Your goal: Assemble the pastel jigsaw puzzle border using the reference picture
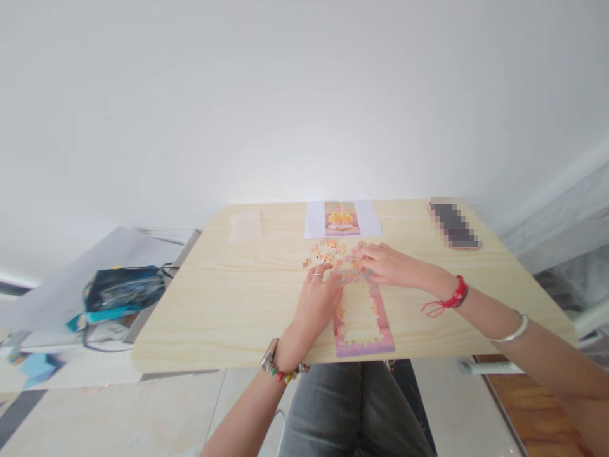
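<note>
A jigsaw puzzle border [364, 349], pink and purple and hollow in the middle, lies near the table's front edge. My left hand [316, 301] rests at its upper left corner, fingers bent and apart, with nothing seen in them. At the upper right corner my right hand [390, 265] has its fingertips closed on what looks like a small puzzle piece, mostly hidden by the fingers. Just beyond both hands lies a loose pile of puzzle pieces [328, 251]. Behind the pile, a white sheet with a printed picture [342, 219] shows a yellow-orange figure on pink.
A phone [454, 225], blurred out, lies at the table's back right. At the back left is a translucent plastic bag [245, 227]. The wooden table [204, 317] meets a white wall. Left of it, a dark and teal bag [126, 289] sits on a lower surface.
</note>
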### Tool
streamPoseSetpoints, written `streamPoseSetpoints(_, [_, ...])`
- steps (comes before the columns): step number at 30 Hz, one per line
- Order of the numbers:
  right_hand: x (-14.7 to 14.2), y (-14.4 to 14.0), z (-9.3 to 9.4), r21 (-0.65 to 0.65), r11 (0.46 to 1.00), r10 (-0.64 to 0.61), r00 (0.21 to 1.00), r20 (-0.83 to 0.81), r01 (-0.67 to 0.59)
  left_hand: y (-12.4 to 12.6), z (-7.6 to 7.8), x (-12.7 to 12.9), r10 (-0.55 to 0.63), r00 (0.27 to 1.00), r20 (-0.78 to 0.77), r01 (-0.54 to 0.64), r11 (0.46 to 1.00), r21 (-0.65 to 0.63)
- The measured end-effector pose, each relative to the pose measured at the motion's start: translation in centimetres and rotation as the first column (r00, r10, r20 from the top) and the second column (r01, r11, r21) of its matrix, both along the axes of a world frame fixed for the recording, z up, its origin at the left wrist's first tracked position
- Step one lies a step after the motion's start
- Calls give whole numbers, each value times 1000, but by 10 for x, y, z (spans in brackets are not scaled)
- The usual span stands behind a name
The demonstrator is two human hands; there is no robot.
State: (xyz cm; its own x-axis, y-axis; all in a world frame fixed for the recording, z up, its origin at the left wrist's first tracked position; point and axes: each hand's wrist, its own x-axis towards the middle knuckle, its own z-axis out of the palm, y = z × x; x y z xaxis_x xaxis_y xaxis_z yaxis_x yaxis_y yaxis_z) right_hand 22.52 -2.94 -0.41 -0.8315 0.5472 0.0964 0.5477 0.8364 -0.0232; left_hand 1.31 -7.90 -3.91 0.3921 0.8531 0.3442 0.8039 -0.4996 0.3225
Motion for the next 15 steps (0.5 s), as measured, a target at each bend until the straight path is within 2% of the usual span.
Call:
streamPoseSetpoints(4, [-6,7,-2,29,992,120,990,74,-122,-3,1,9,-50,999,-8,50,998,-27])
streamPoseSetpoints(7, [-7,11,-8,29,987,152,984,94,-156,-6,-1,13,-60,998,-6,60,997,-39])
streamPoseSetpoints(11, [-5,11,-15,14,993,117,993,26,-117,-8,0,18,-62,998,-12,61,997,-54])
streamPoseSetpoints(15, [0,3,-18,-8,1000,-6,997,-73,6,-10,3,21,-65,997,-27,63,995,-71])
